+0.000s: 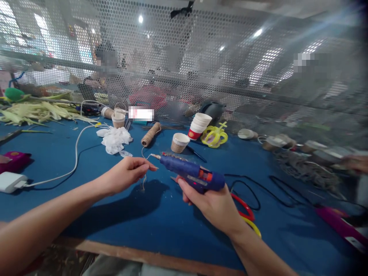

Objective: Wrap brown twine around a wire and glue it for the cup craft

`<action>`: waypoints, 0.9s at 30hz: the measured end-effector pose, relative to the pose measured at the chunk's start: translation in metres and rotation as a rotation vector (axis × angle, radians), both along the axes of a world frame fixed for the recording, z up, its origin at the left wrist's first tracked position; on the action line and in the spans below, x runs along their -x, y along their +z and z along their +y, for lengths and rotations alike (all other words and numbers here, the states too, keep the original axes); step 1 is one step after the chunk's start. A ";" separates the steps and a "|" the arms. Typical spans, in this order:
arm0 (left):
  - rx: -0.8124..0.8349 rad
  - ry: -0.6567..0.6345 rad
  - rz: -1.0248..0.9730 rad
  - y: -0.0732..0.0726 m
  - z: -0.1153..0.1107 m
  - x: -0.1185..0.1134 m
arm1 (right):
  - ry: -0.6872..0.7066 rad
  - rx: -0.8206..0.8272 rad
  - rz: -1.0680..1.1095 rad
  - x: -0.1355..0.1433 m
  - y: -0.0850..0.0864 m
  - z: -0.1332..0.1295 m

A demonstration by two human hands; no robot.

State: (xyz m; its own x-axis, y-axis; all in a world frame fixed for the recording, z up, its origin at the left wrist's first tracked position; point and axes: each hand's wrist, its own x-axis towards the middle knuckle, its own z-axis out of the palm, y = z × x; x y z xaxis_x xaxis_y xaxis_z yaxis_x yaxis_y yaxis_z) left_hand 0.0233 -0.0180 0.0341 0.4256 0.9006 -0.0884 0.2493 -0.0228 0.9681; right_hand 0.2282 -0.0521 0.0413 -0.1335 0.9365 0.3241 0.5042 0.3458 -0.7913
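My right hand (212, 207) is wrapped round the handle of a blue hot glue gun (184, 168), whose nozzle points left. My left hand (130, 172) is closed in a pinch on jute twine, just left of the nozzle tip. A loose tail of the twine (144, 183) hangs below the fingers. Behind the left hand lies a spool of twine (151, 135). A paper cup (180, 143) with a brown lower part stands beyond the glue gun. Red and yellow scissors handles (244, 209) show behind my right wrist.
Stacked paper cups (199, 126) and a yellow crown-shaped piece (215, 136) stand at the back. White crumpled material (115, 140) lies left of the spool. A white cable (76, 153) and a black cord (250, 180) cross the blue table. A perforated metal screen (184, 69) rises behind.
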 end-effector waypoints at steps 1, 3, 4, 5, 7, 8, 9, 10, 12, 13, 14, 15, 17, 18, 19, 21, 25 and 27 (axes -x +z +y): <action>0.004 -0.001 -0.007 0.000 0.000 -0.001 | -0.013 -0.024 -0.031 -0.001 -0.002 0.000; -0.002 -0.004 -0.012 0.000 0.000 -0.001 | -0.022 -0.050 -0.095 -0.003 -0.005 0.000; -0.009 -0.005 -0.011 0.000 0.000 -0.001 | -0.018 -0.059 -0.117 -0.004 -0.006 0.001; -0.016 -0.008 -0.011 0.000 0.000 -0.001 | -0.009 -0.065 -0.130 -0.006 -0.007 0.001; -0.024 -0.016 -0.010 -0.001 -0.001 0.000 | -0.002 -0.076 -0.136 -0.008 -0.009 0.002; -0.025 -0.021 -0.008 -0.001 -0.001 0.000 | -0.003 -0.076 -0.138 -0.009 -0.010 0.002; -0.025 -0.025 -0.006 -0.001 -0.001 0.000 | -0.009 -0.076 -0.140 -0.009 -0.012 0.003; -0.026 -0.026 -0.003 -0.001 -0.001 0.000 | -0.017 -0.075 -0.142 -0.010 -0.013 0.003; -0.029 -0.025 0.002 -0.001 -0.001 0.000 | -0.030 -0.069 -0.141 -0.010 -0.014 0.003; -0.031 -0.026 0.002 0.000 -0.001 0.000 | -0.026 -0.064 -0.144 -0.010 -0.014 0.003; -0.035 -0.027 0.002 0.000 -0.001 0.000 | -0.019 -0.060 -0.147 -0.010 -0.014 0.003; -0.039 -0.028 0.002 0.000 0.000 -0.001 | -0.009 -0.061 -0.151 -0.009 -0.014 0.003; -0.046 -0.031 0.004 -0.001 0.000 -0.001 | 0.015 -0.070 -0.160 -0.009 -0.012 0.003; -0.049 -0.032 0.006 -0.001 0.001 0.000 | 0.028 -0.074 -0.164 -0.008 -0.011 0.003; -0.051 -0.033 0.008 -0.001 0.001 0.000 | 0.030 -0.079 -0.164 -0.008 -0.010 0.003; -0.049 -0.034 0.010 -0.002 0.001 0.000 | 0.012 -0.086 -0.162 -0.007 -0.009 0.002; -0.048 -0.034 0.005 -0.003 0.001 0.001 | 0.014 -0.098 -0.164 -0.007 -0.010 0.002; -0.044 -0.035 0.003 -0.003 0.000 0.001 | 0.044 -0.096 -0.168 -0.008 -0.012 0.003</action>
State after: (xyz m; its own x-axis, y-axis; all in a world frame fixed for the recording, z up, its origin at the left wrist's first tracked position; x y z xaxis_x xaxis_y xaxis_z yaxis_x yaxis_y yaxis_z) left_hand 0.0226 -0.0176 0.0312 0.4564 0.8884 -0.0503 0.2508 -0.0741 0.9652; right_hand 0.2365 -0.0495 0.0297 -0.2334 0.8945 0.3814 0.6095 0.4402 -0.6594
